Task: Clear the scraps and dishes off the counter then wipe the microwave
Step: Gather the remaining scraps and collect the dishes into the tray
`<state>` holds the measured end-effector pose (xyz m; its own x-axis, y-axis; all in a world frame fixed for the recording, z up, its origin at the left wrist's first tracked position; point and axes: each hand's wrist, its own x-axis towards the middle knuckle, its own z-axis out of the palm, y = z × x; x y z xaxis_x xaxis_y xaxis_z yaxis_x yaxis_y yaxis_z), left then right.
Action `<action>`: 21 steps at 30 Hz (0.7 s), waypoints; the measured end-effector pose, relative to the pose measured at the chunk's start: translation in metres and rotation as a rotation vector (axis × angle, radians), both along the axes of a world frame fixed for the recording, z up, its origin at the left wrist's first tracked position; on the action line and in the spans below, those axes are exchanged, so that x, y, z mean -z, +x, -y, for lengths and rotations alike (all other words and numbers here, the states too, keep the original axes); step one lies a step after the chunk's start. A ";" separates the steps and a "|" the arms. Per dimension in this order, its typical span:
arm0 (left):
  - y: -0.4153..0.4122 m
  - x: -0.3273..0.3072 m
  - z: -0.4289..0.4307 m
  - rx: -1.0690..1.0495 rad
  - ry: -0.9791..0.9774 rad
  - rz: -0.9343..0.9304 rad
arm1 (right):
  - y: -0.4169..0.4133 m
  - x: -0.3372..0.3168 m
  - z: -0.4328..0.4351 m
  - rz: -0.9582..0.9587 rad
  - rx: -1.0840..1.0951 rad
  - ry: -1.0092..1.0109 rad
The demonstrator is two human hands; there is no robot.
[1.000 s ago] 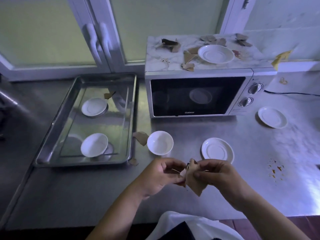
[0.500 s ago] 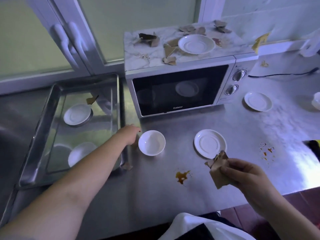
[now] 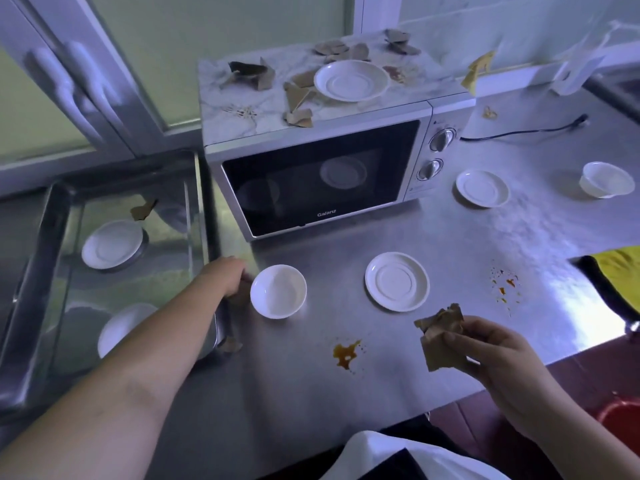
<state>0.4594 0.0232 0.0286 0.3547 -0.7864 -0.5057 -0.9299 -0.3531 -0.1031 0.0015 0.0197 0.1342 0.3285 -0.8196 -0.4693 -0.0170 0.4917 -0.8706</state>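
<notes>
My right hand [image 3: 485, 351] pinches a wad of brown paper scraps [image 3: 441, 341] over the table's [image 3: 277, 393] near edge. My left hand [image 3: 227, 277] rests on another scrap [image 3: 243, 295] beside the small white bowl [image 3: 278, 291]; I cannot tell whether its fingers grip it. Farther back, scraps [image 3: 298, 98] and a saucer [image 3: 351, 80] lie atop the microwave [image 3: 311, 181].

Brown scraps [image 3: 297, 95] and white saucer [image 3: 351, 80] atop the microwave [image 3: 311, 181]; small bowl [image 3: 278, 291] and second saucer [image 3: 397, 281] on steel counter [image 3: 433, 233].
</notes>
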 end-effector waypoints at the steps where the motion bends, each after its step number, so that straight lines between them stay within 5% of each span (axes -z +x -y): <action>1: -0.001 0.000 -0.001 -0.003 -0.005 0.040 | 0.002 0.000 0.001 -0.011 -0.009 0.001; 7: 0.005 -0.004 -0.008 -0.150 -0.195 -0.047 | 0.017 -0.003 0.010 -0.038 -0.016 0.008; 12: -0.008 -0.053 -0.031 -0.563 -0.699 -0.290 | 0.036 -0.001 0.012 0.046 -0.032 0.021; 17: -0.095 -0.090 -0.083 -0.897 -1.017 -0.979 | 0.062 -0.003 0.009 0.151 -0.174 0.040; 21: -0.159 -0.096 -0.105 -0.934 -0.966 -1.191 | 0.089 -0.009 0.008 0.198 -0.272 0.013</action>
<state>0.3001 0.1284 0.1242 0.6341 -0.7017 -0.3249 0.1797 -0.2749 0.9445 0.0901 0.0115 0.1433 0.6205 -0.6835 -0.3846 0.0193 0.5035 -0.8638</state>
